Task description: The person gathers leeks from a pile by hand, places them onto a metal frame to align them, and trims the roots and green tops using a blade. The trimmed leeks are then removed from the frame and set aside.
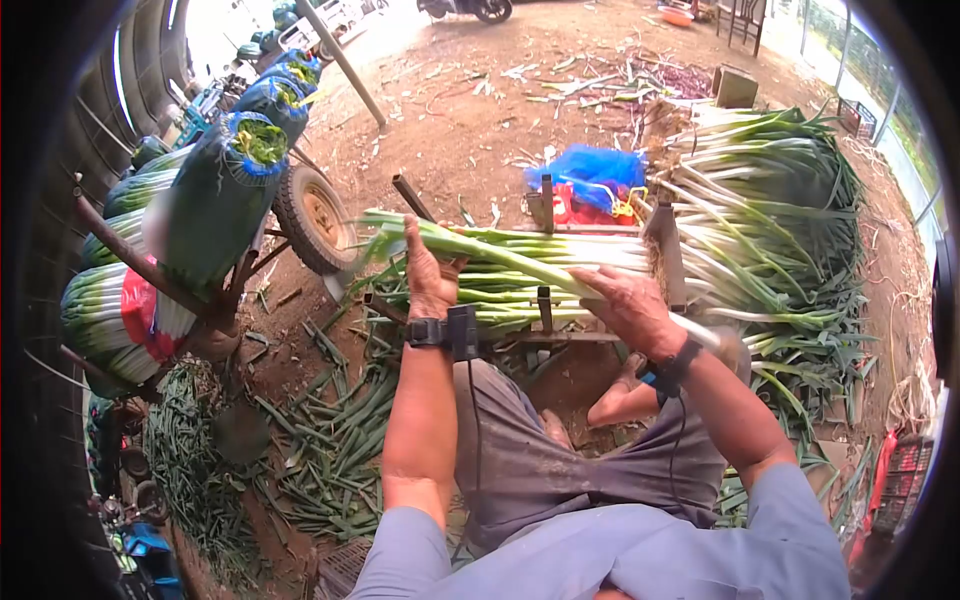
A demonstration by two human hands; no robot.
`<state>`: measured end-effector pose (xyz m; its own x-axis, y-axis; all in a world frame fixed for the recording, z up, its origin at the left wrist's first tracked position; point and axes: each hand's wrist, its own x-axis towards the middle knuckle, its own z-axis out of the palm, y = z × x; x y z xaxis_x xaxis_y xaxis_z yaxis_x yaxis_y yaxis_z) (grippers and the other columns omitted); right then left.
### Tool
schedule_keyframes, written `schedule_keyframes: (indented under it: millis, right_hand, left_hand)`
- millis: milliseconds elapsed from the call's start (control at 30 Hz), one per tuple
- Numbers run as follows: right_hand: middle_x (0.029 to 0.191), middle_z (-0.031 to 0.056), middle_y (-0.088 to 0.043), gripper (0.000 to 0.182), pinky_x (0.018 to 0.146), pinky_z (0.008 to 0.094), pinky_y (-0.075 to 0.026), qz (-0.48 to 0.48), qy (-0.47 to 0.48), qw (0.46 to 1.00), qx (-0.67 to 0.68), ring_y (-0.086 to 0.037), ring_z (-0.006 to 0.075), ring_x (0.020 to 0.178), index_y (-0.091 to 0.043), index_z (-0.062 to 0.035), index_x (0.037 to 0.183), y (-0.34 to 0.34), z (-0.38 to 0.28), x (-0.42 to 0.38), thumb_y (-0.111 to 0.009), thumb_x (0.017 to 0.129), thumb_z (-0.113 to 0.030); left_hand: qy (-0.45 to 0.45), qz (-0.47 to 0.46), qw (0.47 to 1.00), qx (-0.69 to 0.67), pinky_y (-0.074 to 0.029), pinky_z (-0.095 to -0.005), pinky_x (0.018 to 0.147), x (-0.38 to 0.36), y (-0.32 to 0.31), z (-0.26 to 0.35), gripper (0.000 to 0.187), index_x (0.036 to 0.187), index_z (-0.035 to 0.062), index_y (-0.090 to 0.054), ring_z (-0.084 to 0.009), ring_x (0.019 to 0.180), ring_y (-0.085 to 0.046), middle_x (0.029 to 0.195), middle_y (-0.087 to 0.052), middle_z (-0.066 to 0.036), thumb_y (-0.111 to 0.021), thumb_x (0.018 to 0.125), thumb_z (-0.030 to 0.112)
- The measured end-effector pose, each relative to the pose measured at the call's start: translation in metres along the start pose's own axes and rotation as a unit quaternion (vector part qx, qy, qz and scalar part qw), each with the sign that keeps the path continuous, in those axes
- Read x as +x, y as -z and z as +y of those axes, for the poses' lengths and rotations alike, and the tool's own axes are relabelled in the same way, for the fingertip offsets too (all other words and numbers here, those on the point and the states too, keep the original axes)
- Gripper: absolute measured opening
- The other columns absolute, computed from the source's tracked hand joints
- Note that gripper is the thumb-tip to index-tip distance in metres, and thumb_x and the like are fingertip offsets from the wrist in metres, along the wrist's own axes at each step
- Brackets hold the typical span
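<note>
A long green onion (pixel 505 260) lies slantwise between my hands, its green top toward the left and its white end toward the lower right. My left hand (pixel 432 280) grips it near the green top, with the thumb up along the stalk. Farther down, my right hand (pixel 635 308) is closed over the stalk, and the white end past it is blurred. Just beneath is a low rack (pixel 668 255) with upright posts, where several green onions (pixel 560 245) lie side by side with their white ends against a board.
A large heap of green onions (pixel 750 190) lies at the right. Blue netting (pixel 590 170) sits behind the rack. Wrapped bundles (pixel 225 200) rest on a wheeled cart at the left, its tire (pixel 315 220) near the rack. Cut green leaves (pixel 340 450) cover the ground at the lower left.
</note>
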<state>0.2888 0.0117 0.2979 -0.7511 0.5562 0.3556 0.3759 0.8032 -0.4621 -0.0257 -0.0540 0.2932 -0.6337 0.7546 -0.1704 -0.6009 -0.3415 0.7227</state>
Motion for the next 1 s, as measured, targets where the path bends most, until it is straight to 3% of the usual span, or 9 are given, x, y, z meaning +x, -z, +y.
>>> schedule_keyframes:
  millis: [167, 233, 300, 367, 567, 633, 700, 767, 1000]
  right_hand:
    - [0.085, 0.0033, -0.059, 0.052, 0.073, 0.041, -0.051, 0.071, 0.102, 0.983, -0.139, -0.062, 0.0244, 0.081, -0.06, -0.0245, 0.135, -0.034, 0.022, 0.013, -0.069, 0.084, -0.02]
    - [0.09, 0.004, -0.062, 0.05, 0.073, 0.0417, -0.052, 0.04, 0.047, 0.995, -0.084, -0.064, 0.0251, 0.083, -0.061, -0.0235, 0.133, -0.041, 0.025, 0.012, -0.07, 0.084, -0.023]
    - [0.099, 0.0098, -0.069, 0.046, 0.073, 0.042, -0.054, -0.026, -0.02, 0.999, -0.036, -0.069, 0.0276, 0.087, -0.063, -0.0196, 0.131, -0.049, 0.045, 0.011, -0.07, 0.088, -0.037]
    - [0.097, 0.0123, -0.072, 0.046, 0.077, 0.0411, -0.054, -0.161, -0.145, 0.976, 0.029, -0.07, 0.0285, 0.09, -0.067, -0.0161, 0.125, -0.044, 0.064, 0.014, -0.066, 0.091, -0.048]
    - [0.114, 0.0161, -0.07, 0.049, 0.09, 0.0449, -0.051, -0.051, -0.075, 0.992, 0.087, -0.066, 0.0352, 0.104, -0.069, -0.0123, 0.121, -0.083, 0.1, 0.045, -0.054, 0.098, -0.053]
    - [0.111, 0.0141, -0.07, 0.044, 0.088, 0.045, -0.052, -0.017, -0.001, 0.997, 0.08, -0.066, 0.0338, 0.102, -0.07, -0.0168, 0.12, -0.112, 0.116, 0.058, -0.057, 0.096, -0.052]
    - [0.106, 0.0137, -0.07, 0.041, 0.086, 0.0458, -0.052, -0.031, -0.121, 0.985, 0.117, -0.067, 0.0339, 0.099, -0.071, -0.0189, 0.119, -0.102, 0.095, 0.065, -0.062, 0.094, -0.05]
    - [0.099, 0.0132, -0.069, 0.037, 0.086, 0.0459, -0.051, -0.007, -0.125, 0.986, 0.112, -0.066, 0.0331, 0.098, -0.073, -0.0208, 0.116, -0.131, 0.118, 0.053, -0.066, 0.092, -0.048]
    - [0.093, 0.0101, -0.067, 0.027, 0.084, 0.045, -0.05, -0.009, -0.187, 0.981, 0.044, -0.064, 0.0308, 0.093, -0.075, -0.0243, 0.109, -0.182, 0.176, -0.021, -0.073, 0.086, -0.039]
  left_hand:
    - [-0.001, 0.105, 0.994, -0.018, -0.062, -0.0381, 0.066, 0.01, 0.044, -0.002, 0.063, 0.105, 0.0078, -0.058, -0.0205, 0.087, -0.069, 0.093, -0.066, -0.004, -0.077, 0.079, 0.062]
    - [0.025, 0.045, 0.994, -0.092, -0.058, -0.049, 0.088, 0.028, 0.075, -0.003, 0.039, 0.102, 0.0068, -0.063, -0.0261, 0.089, -0.068, 0.093, -0.068, -0.007, -0.071, 0.092, 0.044]
    - [0.025, 0.002, 0.997, -0.067, -0.056, -0.0477, 0.092, 0.026, 0.08, 0.009, 0.037, 0.105, 0.0048, -0.064, -0.0267, 0.09, -0.067, 0.096, -0.069, -0.01, -0.064, 0.096, 0.041]
    - [0.008, -0.016, 0.999, -0.038, -0.055, -0.047, 0.094, 0.033, 0.084, 0.025, 0.038, 0.106, 0.0039, -0.065, -0.0285, 0.094, -0.067, 0.098, -0.07, -0.013, -0.06, 0.098, 0.041]
    - [-0.071, 0.058, 0.996, 0.004, -0.054, -0.0485, 0.094, 0.068, 0.092, 0.094, 0.052, 0.116, 0.0027, -0.064, -0.0304, 0.101, -0.068, 0.108, -0.071, -0.015, -0.064, 0.092, 0.049]
    - [-0.039, -0.007, 0.999, -0.008, -0.051, -0.0521, 0.098, 0.088, 0.118, 0.12, 0.061, 0.12, 0.0026, -0.063, -0.0318, 0.105, -0.067, 0.11, -0.071, -0.014, -0.058, 0.092, 0.057]
    - [-0.095, 0.056, 0.993, 0.032, -0.048, -0.0547, 0.101, 0.084, 0.115, 0.121, 0.067, 0.12, 0.0026, -0.063, -0.0333, 0.11, -0.064, 0.113, -0.07, -0.015, -0.052, 0.093, 0.063]
    - [-0.114, 0.14, 0.983, 0.024, -0.047, -0.0531, 0.102, 0.087, 0.127, 0.104, 0.064, 0.12, 0.003, -0.06, -0.0332, 0.108, -0.063, 0.115, -0.067, -0.015, -0.053, 0.093, 0.061]
    - [0.032, 0.189, 0.981, -0.025, -0.05, -0.0533, 0.099, 0.094, 0.203, -0.016, 0.052, 0.118, 0.0042, -0.055, -0.0329, 0.105, -0.062, 0.108, -0.064, -0.012, -0.071, 0.089, 0.045]
